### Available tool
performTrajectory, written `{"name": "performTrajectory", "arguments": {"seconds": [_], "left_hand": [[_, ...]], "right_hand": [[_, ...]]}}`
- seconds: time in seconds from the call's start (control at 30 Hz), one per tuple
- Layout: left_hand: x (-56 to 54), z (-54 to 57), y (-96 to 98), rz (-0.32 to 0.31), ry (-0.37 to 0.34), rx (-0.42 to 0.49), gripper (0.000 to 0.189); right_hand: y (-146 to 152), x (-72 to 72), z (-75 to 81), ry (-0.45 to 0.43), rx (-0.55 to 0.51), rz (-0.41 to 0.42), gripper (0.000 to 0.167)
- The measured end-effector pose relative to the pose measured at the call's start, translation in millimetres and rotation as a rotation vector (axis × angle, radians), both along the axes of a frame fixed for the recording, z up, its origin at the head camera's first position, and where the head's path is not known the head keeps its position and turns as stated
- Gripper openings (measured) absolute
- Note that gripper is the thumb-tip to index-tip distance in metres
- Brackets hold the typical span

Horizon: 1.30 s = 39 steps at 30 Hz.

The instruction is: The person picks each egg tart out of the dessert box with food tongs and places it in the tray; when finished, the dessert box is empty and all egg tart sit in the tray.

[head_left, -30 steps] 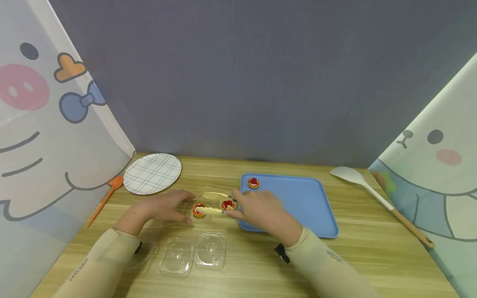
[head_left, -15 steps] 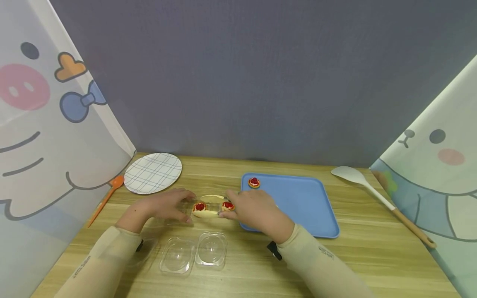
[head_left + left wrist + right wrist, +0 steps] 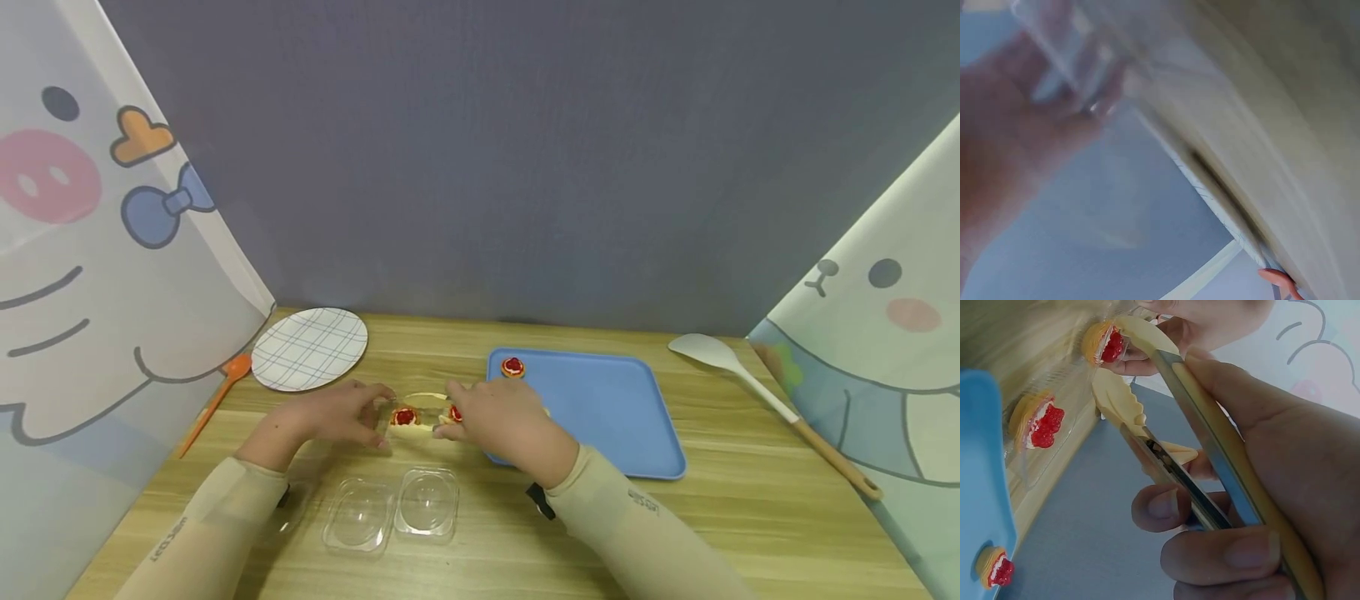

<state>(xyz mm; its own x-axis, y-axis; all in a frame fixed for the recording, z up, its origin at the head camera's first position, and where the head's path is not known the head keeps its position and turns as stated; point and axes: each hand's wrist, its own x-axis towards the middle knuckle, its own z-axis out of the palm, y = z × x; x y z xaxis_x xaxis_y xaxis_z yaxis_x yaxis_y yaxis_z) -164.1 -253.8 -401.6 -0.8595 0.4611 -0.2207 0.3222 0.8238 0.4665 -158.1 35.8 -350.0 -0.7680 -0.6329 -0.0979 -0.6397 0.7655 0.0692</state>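
My right hand [image 3: 502,421] grips food tongs [image 3: 1210,440] with cream-coloured tips and metal-and-yellow arms. The spread tips stand on either side of a red-topped tart [image 3: 1102,344], the left one in a clear plastic container [image 3: 1075,400]. I cannot tell whether they touch it. A second tart [image 3: 1038,422] sits in the container's right part, partly hidden by my right hand in the head view. My left hand [image 3: 341,412] holds the container's left end between thumb and fingers; the left wrist view is blurred. Another tart [image 3: 513,367] sits on the blue tray [image 3: 600,408].
Clear plastic pieces [image 3: 426,502] lie near the front, one partly behind the left sleeve. At the back left are a checked plate [image 3: 310,350] and an orange spoon [image 3: 217,404]. A white ladle-like spoon with a wooden handle [image 3: 780,408] lies at right.
My right hand has moved left with the tongs, and their tips have shifted from over the left tart to either side of it. My left hand stays nearly still on the container.
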Motion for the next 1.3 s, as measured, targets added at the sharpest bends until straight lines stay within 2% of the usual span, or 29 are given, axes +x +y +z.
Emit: {"name": "performTrajectory", "arguments": {"seconds": [0.17, 0.37, 0.47, 0.67, 0.9, 1.0, 1.2, 1.3], "left_hand": [[-0.5, -1.3, -0.9, 0.002, 0.0, 0.007, 0.074], [-5.1, -2.7, 3.4, 0.044, -0.058, -0.042, 0.102], [-6.2, -1.5, 5.3, 0.047, -0.068, -0.053, 0.109], [-5.7, 2.2, 7.3, -0.002, -0.069, -0.011, 0.096], [-3.0, 4.9, 9.4, 0.031, -0.097, 0.011, 0.09], [-2.7, 5.2, 9.3, 0.036, -0.085, 0.002, 0.088], [-2.1, 4.5, 8.4, 0.022, 0.007, -0.054, 0.088], [-2.9, 3.7, 8.3, 0.016, 0.027, -0.067, 0.088]], "right_hand": [[-3.2, 1.5, -1.0, 0.027, 0.017, 0.024, 0.056], [-6.4, 1.2, -2.4, 0.032, 0.031, 0.027, 0.052], [-7.2, -0.2, -3.8, 0.029, 0.03, 0.033, 0.05], [-7.8, -3.9, -7.1, 0.041, 0.027, 0.037, 0.048], [-6.5, -7.8, -12.8, 0.039, -0.003, 0.043, 0.047], [-5.6, -9.2, -15.5, 0.051, -0.014, 0.053, 0.046], [-5.0, -11.1, -18.6, 0.05, -0.037, 0.071, 0.046], [-5.2, -11.1, -19.6, 0.037, -0.048, 0.071, 0.045]]}}
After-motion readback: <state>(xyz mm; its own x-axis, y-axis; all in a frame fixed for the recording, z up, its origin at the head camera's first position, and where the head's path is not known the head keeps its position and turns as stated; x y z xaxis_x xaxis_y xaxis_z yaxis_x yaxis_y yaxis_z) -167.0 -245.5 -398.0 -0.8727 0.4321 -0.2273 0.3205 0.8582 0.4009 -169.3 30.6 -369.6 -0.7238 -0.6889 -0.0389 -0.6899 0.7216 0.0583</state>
